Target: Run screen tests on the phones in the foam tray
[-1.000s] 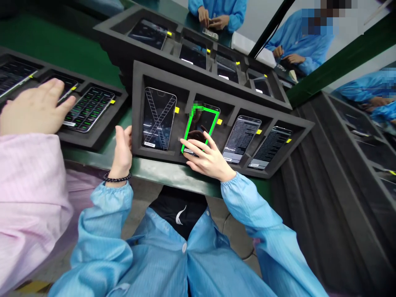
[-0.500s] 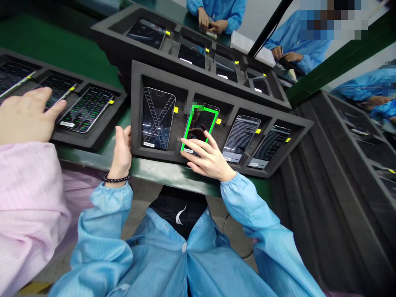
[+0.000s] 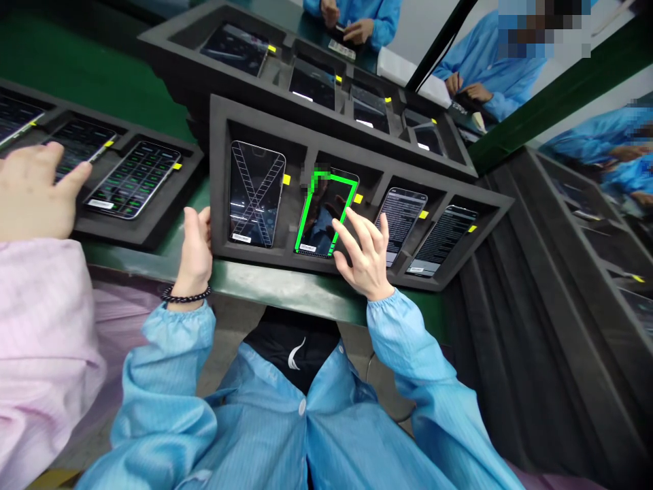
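Note:
In front of me a black foam tray (image 3: 286, 264) holds several phones in separate pockets. My left hand (image 3: 196, 252), with a dark beaded bracelet at the wrist, is at the tray's left edge, thumb up and fingers partly hidden behind it. Fingers spread, my right hand (image 3: 366, 257) is at the lower right of a phone with a green border (image 3: 319, 221) on its screen. Left of that lies a phone showing a ladder-like X (image 3: 256, 194). Two phones with lines of text, one phone (image 3: 403, 218) partly behind my fingers and the other phone (image 3: 443, 238) farther right, fill the remaining pockets.
At left, another person's hand (image 3: 35, 194) reaches over a second phone tray (image 3: 147, 228). Behind mine stands another tray (image 3: 173, 41) of phones. Stacked dark trays (image 3: 515, 272) rise at the right. Co-workers in blue sit across the green bench (image 3: 265, 289).
My right hand has moved right, off the lower part of the green-bordered phone, with its fingers now pointing more upward. Green at the screen's lower right has turned blocky. My left hand stays at the tray edge.

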`<state>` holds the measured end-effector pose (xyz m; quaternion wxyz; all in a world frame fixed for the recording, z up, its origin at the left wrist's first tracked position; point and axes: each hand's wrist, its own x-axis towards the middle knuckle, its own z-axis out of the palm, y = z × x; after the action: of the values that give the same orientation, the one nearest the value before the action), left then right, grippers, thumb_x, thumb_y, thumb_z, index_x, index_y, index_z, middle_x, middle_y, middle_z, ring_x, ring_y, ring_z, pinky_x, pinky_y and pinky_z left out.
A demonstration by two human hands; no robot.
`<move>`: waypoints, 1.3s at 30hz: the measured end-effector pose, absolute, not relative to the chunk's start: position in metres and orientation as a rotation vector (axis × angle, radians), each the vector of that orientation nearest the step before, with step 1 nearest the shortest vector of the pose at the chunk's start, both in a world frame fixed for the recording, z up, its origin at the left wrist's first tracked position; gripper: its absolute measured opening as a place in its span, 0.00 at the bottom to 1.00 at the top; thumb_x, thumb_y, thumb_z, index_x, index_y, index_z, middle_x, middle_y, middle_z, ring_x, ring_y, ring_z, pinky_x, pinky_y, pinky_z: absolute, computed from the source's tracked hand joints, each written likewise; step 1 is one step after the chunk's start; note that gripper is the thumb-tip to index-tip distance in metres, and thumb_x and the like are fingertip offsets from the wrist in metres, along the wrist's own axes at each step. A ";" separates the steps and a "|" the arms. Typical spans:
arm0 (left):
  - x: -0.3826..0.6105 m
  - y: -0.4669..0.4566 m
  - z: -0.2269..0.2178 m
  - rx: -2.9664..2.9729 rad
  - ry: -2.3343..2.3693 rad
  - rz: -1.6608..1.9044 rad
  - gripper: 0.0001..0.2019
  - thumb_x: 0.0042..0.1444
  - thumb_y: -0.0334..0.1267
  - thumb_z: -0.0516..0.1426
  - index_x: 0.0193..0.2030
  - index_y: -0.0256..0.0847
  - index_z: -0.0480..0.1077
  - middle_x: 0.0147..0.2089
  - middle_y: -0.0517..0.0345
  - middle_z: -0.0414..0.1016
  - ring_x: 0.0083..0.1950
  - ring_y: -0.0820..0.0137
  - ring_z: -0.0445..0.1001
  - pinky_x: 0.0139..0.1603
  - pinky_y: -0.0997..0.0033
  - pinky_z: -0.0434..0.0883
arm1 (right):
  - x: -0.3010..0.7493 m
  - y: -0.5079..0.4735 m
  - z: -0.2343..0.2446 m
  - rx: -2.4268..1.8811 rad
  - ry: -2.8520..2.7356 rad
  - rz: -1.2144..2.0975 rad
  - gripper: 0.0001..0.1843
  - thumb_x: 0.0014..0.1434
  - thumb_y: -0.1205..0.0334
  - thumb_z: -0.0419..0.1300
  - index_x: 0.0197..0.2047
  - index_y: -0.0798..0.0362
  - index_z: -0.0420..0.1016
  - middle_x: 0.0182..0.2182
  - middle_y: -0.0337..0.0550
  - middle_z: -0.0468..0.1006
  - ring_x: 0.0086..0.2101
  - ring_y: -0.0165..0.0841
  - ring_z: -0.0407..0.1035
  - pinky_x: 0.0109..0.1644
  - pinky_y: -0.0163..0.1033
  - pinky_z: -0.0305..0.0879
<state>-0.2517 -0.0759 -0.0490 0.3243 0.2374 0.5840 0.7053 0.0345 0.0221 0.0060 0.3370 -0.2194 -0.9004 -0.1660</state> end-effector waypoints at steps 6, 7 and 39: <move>-0.252 -0.077 -0.051 0.639 1.524 1.854 0.43 0.47 0.82 0.50 0.44 0.41 0.76 0.39 0.51 0.81 0.51 0.56 0.79 0.54 0.59 0.78 | 0.052 0.019 -0.003 -0.475 -2.324 -0.374 0.16 0.69 0.61 0.54 0.54 0.47 0.79 0.63 0.47 0.73 0.58 0.40 0.69 0.75 0.58 0.48; -0.252 -0.077 -0.051 0.643 1.523 1.854 0.43 0.48 0.81 0.50 0.45 0.41 0.76 0.39 0.51 0.81 0.51 0.56 0.79 0.53 0.59 0.78 | 0.056 0.018 -0.004 -0.438 -2.338 -0.370 0.14 0.68 0.61 0.54 0.50 0.47 0.80 0.63 0.46 0.74 0.57 0.39 0.70 0.75 0.58 0.48; -0.250 -0.072 -0.045 0.704 1.545 1.803 0.32 0.71 0.54 0.32 0.42 0.42 0.73 0.36 0.52 0.75 0.51 0.61 0.77 0.43 0.60 0.79 | 0.007 0.016 0.002 -0.247 -2.660 -0.325 0.14 0.69 0.60 0.56 0.54 0.52 0.77 0.67 0.49 0.69 0.63 0.41 0.67 0.79 0.61 0.39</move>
<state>-0.2498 -0.0717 -0.0454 0.3266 0.2687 0.5896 0.6881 0.0071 0.0155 0.0016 0.2233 -0.0895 -0.9634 -0.1178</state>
